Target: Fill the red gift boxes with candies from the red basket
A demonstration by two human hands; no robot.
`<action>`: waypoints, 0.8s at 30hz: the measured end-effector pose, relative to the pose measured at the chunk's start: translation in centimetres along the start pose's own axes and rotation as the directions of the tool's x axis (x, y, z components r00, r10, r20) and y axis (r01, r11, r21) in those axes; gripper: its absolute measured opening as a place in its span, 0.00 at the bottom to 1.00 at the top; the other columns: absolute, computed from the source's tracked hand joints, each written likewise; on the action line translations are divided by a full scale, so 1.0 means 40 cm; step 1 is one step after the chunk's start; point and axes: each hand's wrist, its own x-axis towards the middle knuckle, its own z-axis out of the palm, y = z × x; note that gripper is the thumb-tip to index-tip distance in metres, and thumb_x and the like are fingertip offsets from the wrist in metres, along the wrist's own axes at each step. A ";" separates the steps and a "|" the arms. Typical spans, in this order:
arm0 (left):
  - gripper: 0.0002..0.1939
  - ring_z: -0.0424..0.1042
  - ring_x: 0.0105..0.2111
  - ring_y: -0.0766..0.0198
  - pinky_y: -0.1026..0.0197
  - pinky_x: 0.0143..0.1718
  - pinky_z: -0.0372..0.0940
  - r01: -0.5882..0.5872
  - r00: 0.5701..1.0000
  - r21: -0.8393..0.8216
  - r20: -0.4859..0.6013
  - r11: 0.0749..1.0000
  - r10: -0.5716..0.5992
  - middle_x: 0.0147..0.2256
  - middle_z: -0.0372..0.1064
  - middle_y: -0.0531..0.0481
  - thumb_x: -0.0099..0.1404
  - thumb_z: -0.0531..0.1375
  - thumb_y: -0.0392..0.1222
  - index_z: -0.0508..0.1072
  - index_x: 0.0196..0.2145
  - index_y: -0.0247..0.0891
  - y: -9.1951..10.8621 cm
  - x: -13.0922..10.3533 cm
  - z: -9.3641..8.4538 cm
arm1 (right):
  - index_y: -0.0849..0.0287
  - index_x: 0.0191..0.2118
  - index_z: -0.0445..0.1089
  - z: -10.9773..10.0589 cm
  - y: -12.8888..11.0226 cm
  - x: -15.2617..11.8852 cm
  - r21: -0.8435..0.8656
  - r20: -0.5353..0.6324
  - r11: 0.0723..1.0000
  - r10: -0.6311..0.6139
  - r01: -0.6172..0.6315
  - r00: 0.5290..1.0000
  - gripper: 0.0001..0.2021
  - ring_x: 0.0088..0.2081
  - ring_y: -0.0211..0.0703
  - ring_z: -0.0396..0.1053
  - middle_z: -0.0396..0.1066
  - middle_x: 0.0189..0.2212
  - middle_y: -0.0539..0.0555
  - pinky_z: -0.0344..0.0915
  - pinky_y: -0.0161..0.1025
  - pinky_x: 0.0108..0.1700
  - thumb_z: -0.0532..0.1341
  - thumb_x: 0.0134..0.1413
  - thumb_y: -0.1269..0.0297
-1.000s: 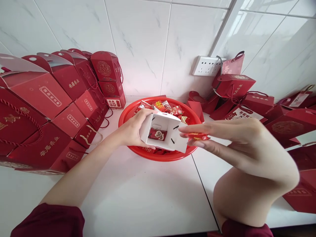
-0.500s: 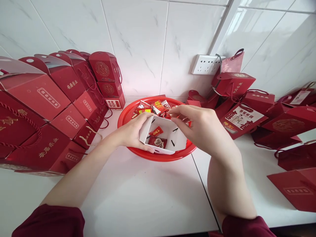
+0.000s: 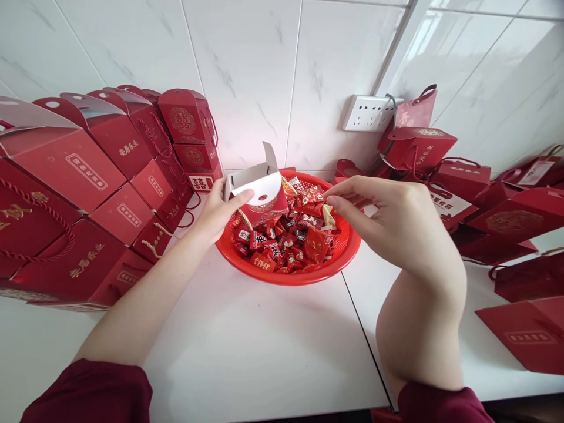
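My left hand (image 3: 220,208) is wrapped round an open-topped red box (image 3: 267,205) with white inner flaps, tilted above the left part of a red plastic basket (image 3: 282,278). Many wrapped candies (image 3: 293,232), mostly red, fill the basket. At the basket's right side is my right hand (image 3: 379,214), its thumb and index finger close together by a red and a gold wrapper. Whether those fingertips pinch a wrapper is too small to tell. The inside bottom of the box is out of sight.
Stacked red gift boxes (image 3: 66,158) with rope handles stand at the left. More red boxes (image 3: 515,217) lie at the right. A white power strip (image 3: 370,113) is on the tiled wall behind. The white tabletop (image 3: 264,346) has a dark seam.
My left hand has moved left and up with the box and turned it, so its red side shows and more candies are uncovered. My right hand has shifted right, away from the box.
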 end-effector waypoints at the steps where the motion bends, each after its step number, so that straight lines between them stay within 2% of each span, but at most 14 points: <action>1: 0.39 0.71 0.57 0.48 0.46 0.59 0.66 0.013 1.000 -0.052 -0.026 0.999 -0.014 0.55 0.71 0.40 0.47 0.73 0.58 0.65 0.51 0.40 -0.001 0.003 0.001 | 0.54 0.40 0.76 0.004 0.000 0.003 0.022 0.034 1.000 0.001 -0.002 0.999 0.09 0.34 0.44 0.75 0.79 0.36 0.52 0.69 0.40 0.36 0.58 0.64 0.64; 4: 0.37 0.71 0.57 0.49 0.46 0.60 0.65 -0.010 0.999 -0.084 -0.040 0.996 0.006 0.54 0.71 0.40 0.46 0.74 0.57 0.66 0.49 0.41 0.000 0.002 0.005 | 0.56 0.40 0.76 0.046 -0.001 0.020 0.086 0.239 0.996 -0.025 0.005 0.971 0.10 0.34 0.42 0.74 0.79 0.35 0.51 0.67 0.38 0.37 0.56 0.65 0.66; 5: 0.37 0.71 0.57 0.49 0.46 0.60 0.65 -0.025 0.999 -0.076 -0.036 0.997 0.022 0.54 0.71 0.40 0.46 0.74 0.57 0.66 0.49 0.41 -0.001 0.001 0.005 | 0.56 0.40 0.77 0.070 -0.002 0.029 0.101 0.333 0.995 -0.051 0.018 0.942 0.11 0.35 0.42 0.74 0.79 0.35 0.51 0.67 0.38 0.37 0.55 0.65 0.68; 7: 0.38 0.71 0.57 0.49 0.46 0.60 0.66 -0.046 0.999 -0.061 -0.029 0.997 0.044 0.55 0.71 0.40 0.47 0.74 0.57 0.66 0.50 0.41 -0.003 0.000 0.006 | 0.56 0.40 0.77 0.132 -0.004 0.052 0.140 0.526 0.987 -0.140 0.077 0.839 0.15 0.38 0.42 0.75 0.79 0.38 0.51 0.66 0.38 0.41 0.53 0.64 0.73; 9: 0.38 0.71 0.57 0.48 0.46 0.59 0.66 -0.049 0.998 -0.058 -0.032 0.997 0.048 0.55 0.71 0.40 0.47 0.73 0.57 0.66 0.51 0.41 -0.007 0.000 0.006 | 0.56 0.43 0.77 0.202 -0.006 0.079 0.195 0.715 0.973 -0.229 0.126 0.660 0.18 0.42 0.43 0.75 0.79 0.43 0.52 0.66 0.38 0.43 0.52 0.60 0.78; 10: 0.38 0.71 0.57 0.48 0.46 0.58 0.66 -0.049 0.998 -0.062 -0.034 0.997 0.047 0.55 0.71 0.40 0.47 0.73 0.57 0.66 0.51 0.41 -0.009 0.001 0.005 | 0.56 0.46 0.76 0.234 -0.007 0.094 0.205 0.766 0.969 -0.246 0.137 0.594 0.19 0.44 0.45 0.74 0.78 0.46 0.53 0.66 0.38 0.44 0.52 0.59 0.79; 12: 0.37 0.71 0.56 0.48 0.46 0.58 0.67 -0.045 0.998 -0.082 -0.038 0.996 0.042 0.54 0.72 0.40 0.47 0.74 0.56 0.66 0.50 0.40 -0.010 0.000 0.006 | 0.58 0.51 0.74 0.288 -0.009 0.122 0.208 0.829 0.969 -0.248 0.135 0.501 0.21 0.47 0.47 0.73 0.76 0.50 0.55 0.66 0.38 0.45 0.53 0.56 0.80; 13: 0.37 0.71 0.57 0.47 0.46 0.58 0.66 -0.041 0.999 -0.093 -0.038 0.995 0.038 0.53 0.72 0.41 0.46 0.74 0.56 0.67 0.50 0.40 -0.010 0.000 0.006 | 0.57 0.53 0.74 0.307 -0.009 0.135 0.232 0.864 0.965 -0.260 0.119 0.432 0.23 0.47 0.47 0.73 0.75 0.52 0.55 0.66 0.37 0.44 0.54 0.55 0.79; 16: 0.37 0.70 0.57 0.47 0.47 0.59 0.66 -0.036 0.998 -0.105 -0.051 0.994 0.031 0.53 0.72 0.42 0.45 0.75 0.54 0.68 0.50 0.40 -0.009 -0.002 0.006 | 0.55 0.51 0.76 0.337 0.000 0.163 0.254 0.956 0.967 -0.256 0.033 0.142 0.20 0.44 0.46 0.74 0.79 0.43 0.52 0.67 0.36 0.41 0.56 0.55 0.74; 17: 0.38 0.69 0.58 0.47 0.47 0.59 0.65 -0.035 0.998 -0.105 -0.054 0.994 0.030 0.54 0.72 0.42 0.45 0.76 0.53 0.68 0.50 0.40 -0.010 -0.002 0.006 | 0.56 0.49 0.77 0.340 0.006 0.169 0.244 0.967 0.970 -0.243 0.004 0.072 0.18 0.41 0.46 0.75 0.80 0.38 0.52 0.66 0.37 0.41 0.55 0.56 0.72; 18: 0.38 0.69 0.58 0.47 0.47 0.59 0.65 -0.035 0.998 -0.107 -0.055 0.994 0.030 0.54 0.72 0.42 0.45 0.76 0.53 0.68 0.50 0.40 -0.012 -0.002 0.006 | 0.58 0.48 0.77 0.342 0.014 0.172 0.222 0.974 0.975 -0.221 -0.017 0.042 0.18 0.38 0.46 0.75 0.80 0.32 0.52 0.66 0.37 0.40 0.55 0.57 0.70; 19: 0.38 0.69 0.58 0.47 0.47 0.59 0.65 -0.035 0.998 -0.110 -0.051 0.993 0.029 0.54 0.72 0.42 0.45 0.76 0.52 0.68 0.50 0.40 -0.014 -0.002 0.006 | 0.59 0.49 0.77 0.343 0.023 0.174 0.191 0.980 0.981 -0.189 -0.029 0.054 0.18 0.35 0.46 0.74 0.79 0.28 0.52 0.66 0.38 0.40 0.54 0.58 0.70; 22: 0.39 0.70 0.57 0.48 0.46 0.59 0.65 -0.025 1.000 -0.124 -0.018 0.992 0.023 0.54 0.72 0.43 0.45 0.76 0.51 0.67 0.52 0.41 -0.024 0.001 0.002 | 0.59 0.55 0.74 0.340 0.049 0.171 0.080 0.985 0.996 -0.074 -0.028 0.156 0.24 0.31 0.45 0.74 0.76 0.23 0.51 0.66 0.38 0.40 0.53 0.55 0.74; 24: 0.39 0.70 0.57 0.48 0.46 0.59 0.65 -0.022 1.000 -0.120 -0.011 0.993 0.021 0.54 0.72 0.43 0.45 0.76 0.51 0.67 0.52 0.41 -0.028 0.003 0.001 | 0.58 0.61 0.69 0.337 0.062 0.166 0.047 0.987 0.999 -0.046 -0.009 0.153 0.27 0.34 0.46 0.75 0.74 0.21 0.49 0.65 0.38 0.42 0.54 0.55 0.74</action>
